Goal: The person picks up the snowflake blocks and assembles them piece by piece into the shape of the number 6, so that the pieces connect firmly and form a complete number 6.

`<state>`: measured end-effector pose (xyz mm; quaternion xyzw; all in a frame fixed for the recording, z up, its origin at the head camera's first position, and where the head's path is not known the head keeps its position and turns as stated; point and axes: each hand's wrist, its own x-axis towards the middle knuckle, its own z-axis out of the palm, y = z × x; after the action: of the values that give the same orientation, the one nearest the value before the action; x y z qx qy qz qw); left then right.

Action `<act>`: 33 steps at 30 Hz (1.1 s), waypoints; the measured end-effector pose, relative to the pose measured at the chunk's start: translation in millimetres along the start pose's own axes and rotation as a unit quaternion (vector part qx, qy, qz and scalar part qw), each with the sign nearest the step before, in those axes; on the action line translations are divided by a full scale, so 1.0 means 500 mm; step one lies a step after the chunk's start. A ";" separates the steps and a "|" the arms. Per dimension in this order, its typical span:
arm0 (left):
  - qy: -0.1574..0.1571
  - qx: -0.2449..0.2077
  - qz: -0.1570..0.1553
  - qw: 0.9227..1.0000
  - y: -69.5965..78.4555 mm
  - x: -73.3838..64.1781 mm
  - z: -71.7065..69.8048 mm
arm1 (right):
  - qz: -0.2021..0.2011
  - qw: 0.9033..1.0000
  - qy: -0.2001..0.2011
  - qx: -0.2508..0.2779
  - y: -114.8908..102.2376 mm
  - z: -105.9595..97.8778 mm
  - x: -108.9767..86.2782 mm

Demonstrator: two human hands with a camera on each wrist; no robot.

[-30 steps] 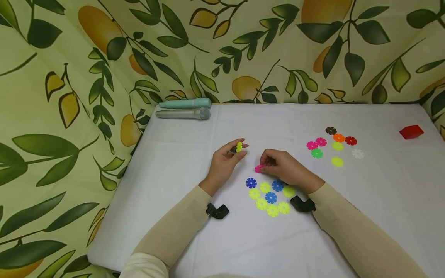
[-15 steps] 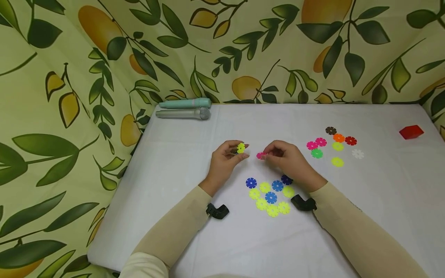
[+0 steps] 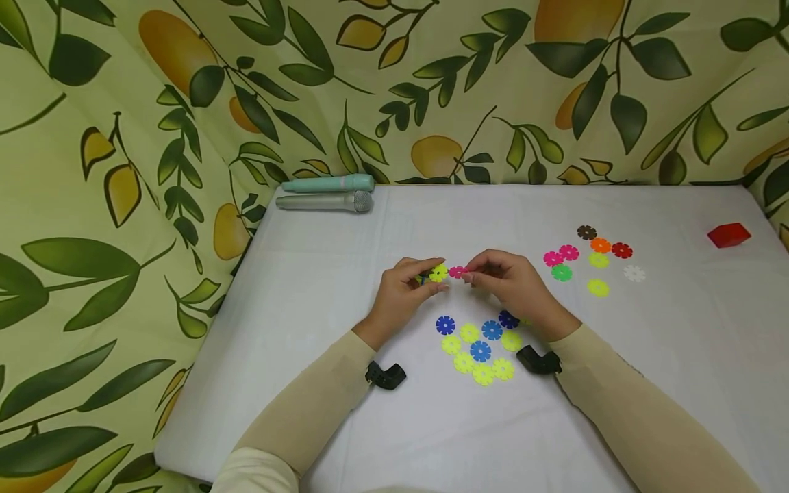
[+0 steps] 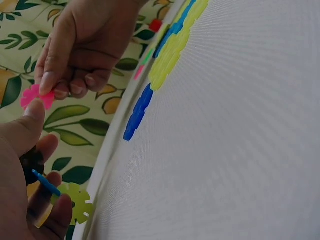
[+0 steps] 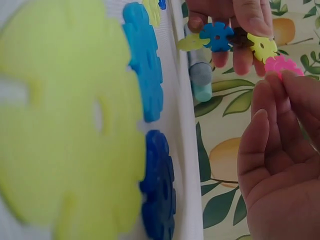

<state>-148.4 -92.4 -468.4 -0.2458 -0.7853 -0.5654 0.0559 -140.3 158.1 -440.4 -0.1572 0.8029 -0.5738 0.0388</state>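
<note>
My left hand [image 3: 394, 291] holds a short chain of notched snowflake discs. In the right wrist view the chain runs from a yellow disc [image 5: 192, 43] through a blue disc [image 5: 216, 37] and a dark brown disc [image 5: 241, 38] to another yellow disc [image 5: 264, 48], pinched at the end. My right hand [image 3: 514, 287] pinches a pink disc [image 5: 283, 65] between thumb and fingertips. Edge to edge, the pink disc meets the end yellow one; whether their notches interlock I cannot tell. Below the hands lies a group of loose yellow and blue discs [image 3: 481, 350].
Further right on the white table [image 3: 296, 294] lie several discs of mixed colours, among them a green disc [image 3: 561, 272]. A red block [image 3: 729, 235] sits near the right edge. Two microphones, one teal [image 3: 327, 183], one silver [image 3: 323, 201], lie at the back left.
My right hand has raised the pink disc from near the loose group to the chain. The left hand has turned the end yellow disc toward it, and the two discs now meet.
</note>
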 end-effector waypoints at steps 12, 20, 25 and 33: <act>-0.008 0.033 0.013 0.999 0.001 0.001 0.002 | -0.044 0.998 0.011 -0.033 -0.006 0.004 -0.002; -0.011 0.048 0.022 0.999 0.002 0.002 0.004 | -0.065 0.997 0.014 -0.046 -0.009 0.011 -0.004; -0.013 0.056 0.024 0.998 0.007 0.000 0.004 | -0.082 0.995 0.020 -0.055 -0.011 0.016 -0.005; -0.016 0.061 0.026 0.998 0.014 -0.001 0.005 | -0.101 0.992 0.024 -0.072 -0.017 0.021 -0.005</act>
<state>-144.2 -88.7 -463.7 -0.2716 -0.8127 -0.5104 0.0728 -133.7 146.9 -436.5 -0.2261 0.8227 -0.5191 -0.0504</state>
